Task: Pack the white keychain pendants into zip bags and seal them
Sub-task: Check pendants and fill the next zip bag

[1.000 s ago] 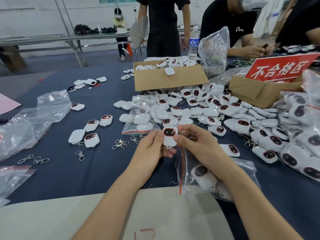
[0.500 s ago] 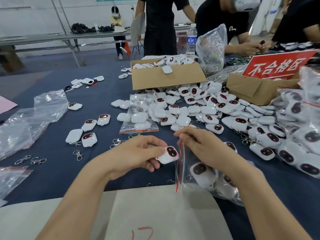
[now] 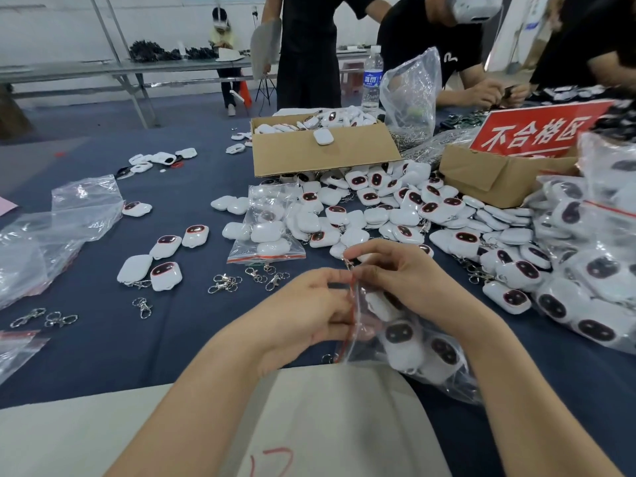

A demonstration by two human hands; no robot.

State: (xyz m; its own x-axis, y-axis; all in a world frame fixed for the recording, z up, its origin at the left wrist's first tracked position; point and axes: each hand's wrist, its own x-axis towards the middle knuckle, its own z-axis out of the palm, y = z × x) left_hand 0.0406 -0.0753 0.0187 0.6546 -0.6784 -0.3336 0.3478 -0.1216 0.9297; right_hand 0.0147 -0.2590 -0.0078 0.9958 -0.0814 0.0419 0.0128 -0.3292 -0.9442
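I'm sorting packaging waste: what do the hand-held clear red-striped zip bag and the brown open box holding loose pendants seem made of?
Clear zip bag: thin glossy plastic film, likely; it crinkles, glints, shows white pendants through. Brown box: matte cardboard, apparently; dull tan faces, folded flap.

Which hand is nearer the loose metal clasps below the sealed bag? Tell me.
Left. The left hand sits just right of the clasps; the right hand is farther right, beyond it.

Single head-worn wide-angle view, looking forward and down, close over the table (image 3: 172,339)
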